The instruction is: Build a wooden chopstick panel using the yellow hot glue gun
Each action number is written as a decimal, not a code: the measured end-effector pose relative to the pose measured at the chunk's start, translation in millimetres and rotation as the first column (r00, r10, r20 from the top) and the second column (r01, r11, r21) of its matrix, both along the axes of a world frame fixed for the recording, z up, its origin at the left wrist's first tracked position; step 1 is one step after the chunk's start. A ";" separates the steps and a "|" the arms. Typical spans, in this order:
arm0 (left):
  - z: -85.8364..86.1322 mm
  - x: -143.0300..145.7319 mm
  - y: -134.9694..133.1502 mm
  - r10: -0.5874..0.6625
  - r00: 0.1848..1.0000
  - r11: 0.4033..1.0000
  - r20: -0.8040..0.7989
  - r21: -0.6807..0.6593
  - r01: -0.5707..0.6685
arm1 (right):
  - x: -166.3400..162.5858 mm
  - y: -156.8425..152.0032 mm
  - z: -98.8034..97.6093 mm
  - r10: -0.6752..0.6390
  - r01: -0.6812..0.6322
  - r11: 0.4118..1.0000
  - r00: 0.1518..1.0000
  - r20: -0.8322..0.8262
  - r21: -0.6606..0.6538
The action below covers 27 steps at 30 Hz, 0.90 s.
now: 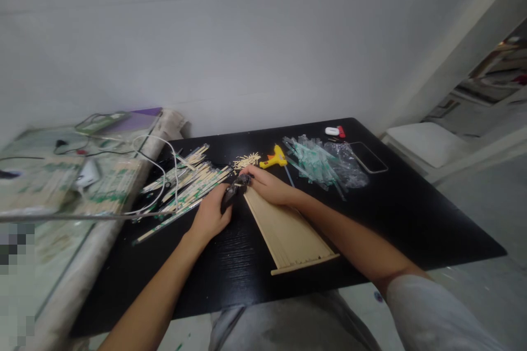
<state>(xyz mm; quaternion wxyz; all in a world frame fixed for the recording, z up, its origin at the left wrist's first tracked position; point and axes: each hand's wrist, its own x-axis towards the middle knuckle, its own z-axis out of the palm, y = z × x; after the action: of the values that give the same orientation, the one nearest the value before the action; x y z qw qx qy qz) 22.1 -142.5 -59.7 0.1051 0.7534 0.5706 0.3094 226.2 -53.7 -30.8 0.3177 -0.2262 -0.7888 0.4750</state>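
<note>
My left hand is wrapped round a dark, pliers-like hand tool, whose head points away toward my right fingertips. My right hand lies over the far end of a panel of pale wooden sticks, its fingers bent in beside the tool's head. What those fingers pinch is hidden. A crosswise stick edges the panel's near end. Just beyond my hands lie a heap of short stick pieces and a yellow glue gun.
Wrapped chopsticks are strewn at left on the black table, with a white cable across them. Empty-looking plastic wrappers, a phone and a white case lie right. A glass-topped surface adjoins at left.
</note>
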 end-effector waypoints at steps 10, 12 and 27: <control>-0.1 1.8 0.8 -0.030 1.000 0.999 0.005 -0.016 0.030 | -0.1 2.4 -1.3 0.004 -0.004 1.000 1.000 0.006 -0.010; -0.2 2.1 0.6 -0.029 1.000 0.998 0.010 -0.046 0.030 | 0.3 3.0 -1.9 0.001 0.000 1.000 1.000 0.013 -0.015; -2.9 3.5 0.4 -0.046 0.998 0.996 0.030 -0.072 0.048 | -1.7 5.1 -7.6 -0.020 0.020 1.000 1.000 0.002 -0.020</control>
<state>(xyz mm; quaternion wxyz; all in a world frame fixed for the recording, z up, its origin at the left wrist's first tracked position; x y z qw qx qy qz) 25.5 -142.1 -62.5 0.1480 0.7579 0.5619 0.2966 224.5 -48.6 -38.4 0.3193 -0.2377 -0.7820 0.4797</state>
